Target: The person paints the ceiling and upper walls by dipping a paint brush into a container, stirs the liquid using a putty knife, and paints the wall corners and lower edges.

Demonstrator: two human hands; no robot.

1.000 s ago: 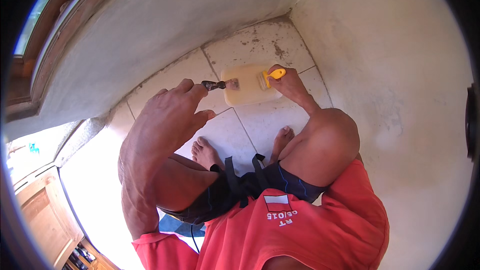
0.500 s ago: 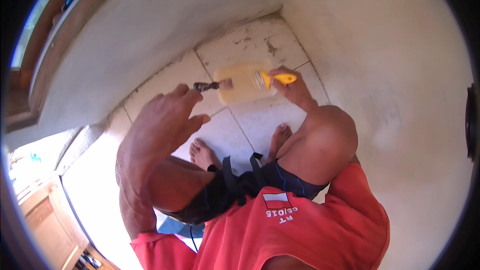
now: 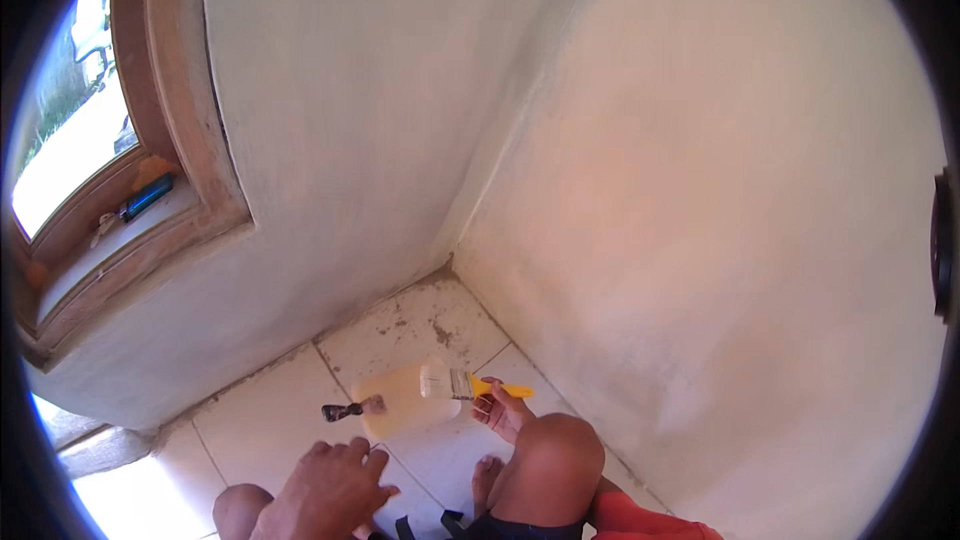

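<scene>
My right hand (image 3: 505,410) is closed round the yellow handle of a flat paintbrush (image 3: 462,384). The brush's white bristles point left, over the right end of a pale yellow plastic tub (image 3: 395,427) on the floor. A second tool with a black handle (image 3: 340,411) lies across the tub's left rim, its stained end over the tub. My left hand (image 3: 325,488) is open and holds nothing. It hovers near my left knee, apart from the tub and the black-handled tool, with its fingers loosely bent and the thumb apart.
Two pale plastered walls (image 3: 700,240) meet in a corner beyond the tub. White floor tiles (image 3: 260,405) have dark dirt near that corner. At upper left, a wooden window frame (image 3: 190,140) holds a blue-handled tool (image 3: 150,195) on its sill. My right knee (image 3: 550,465) is beside my right hand.
The view has tipped up, so the tub and hands sit lower and more wall shows. The paintbrush's bristles, earlier low in the tub, now show clearly above it. My left hand stays empty.
</scene>
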